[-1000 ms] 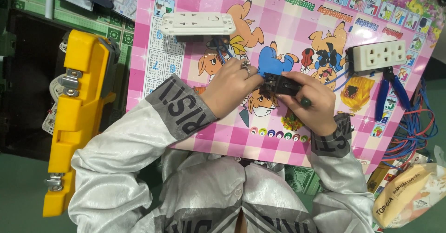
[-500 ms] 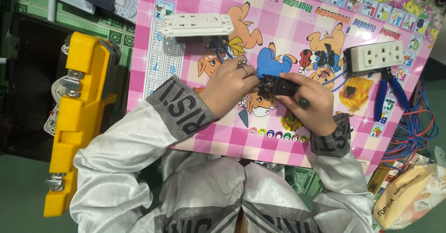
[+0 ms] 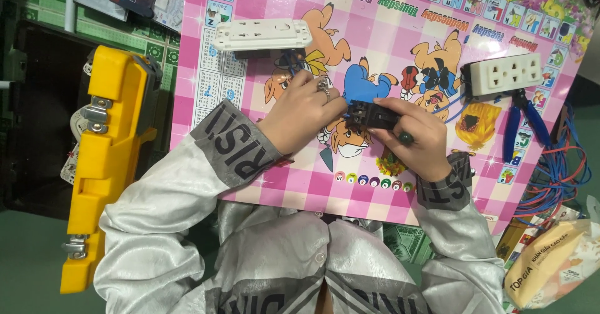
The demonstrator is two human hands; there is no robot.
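pink cartoon mat covers your desk (image 3: 262, 182). both hands, left hand (image 3: 300, 117) and right hand (image 3: 422, 142), have their fingers closed around 1 small black part (image 3: 373, 114) held just above the mat's middle. it looks light, rigid, maybe brittle; grip its side edges.
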